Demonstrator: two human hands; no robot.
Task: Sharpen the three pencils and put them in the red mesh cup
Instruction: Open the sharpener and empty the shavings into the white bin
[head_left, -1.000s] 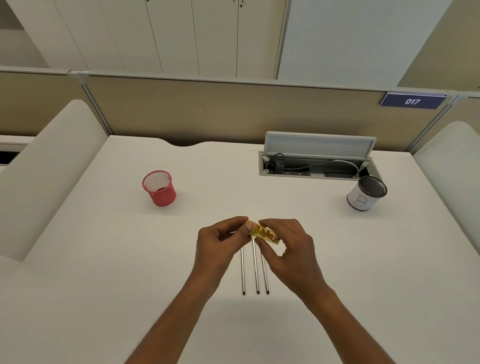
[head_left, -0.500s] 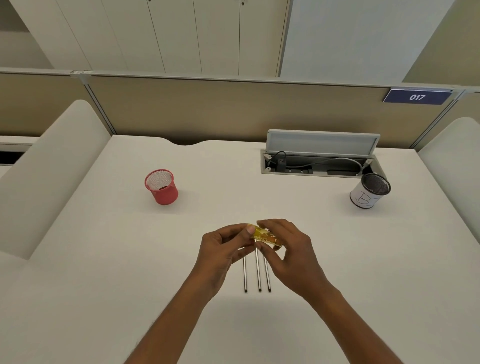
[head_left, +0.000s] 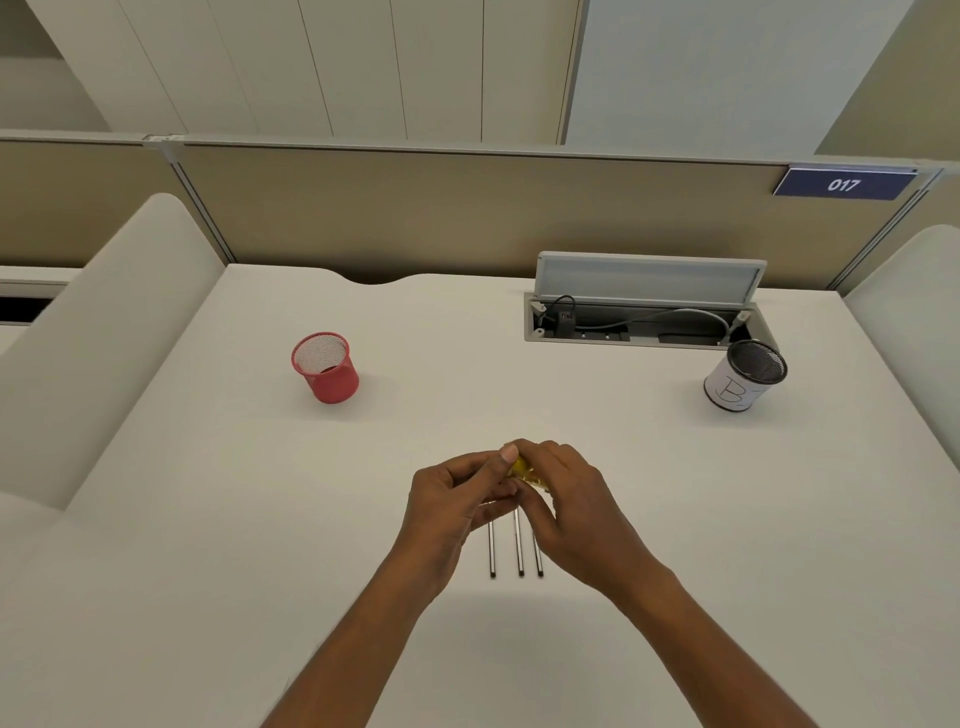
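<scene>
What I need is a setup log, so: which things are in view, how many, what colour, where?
table: one, white, under everything
pencils: three, grey, side by side, near middle
sharpener: one, yellow, above the pencils' far ends
red mesh cup: one, red, upright, far left
white cup: one, white with dark mesh rim, far right
cable box: one, grey, lid up, sunk into table's back
sign: one, blue, reads 017, on partition
left hand: one, pinching sharpener
right hand: one, pinching sharpener
</scene>
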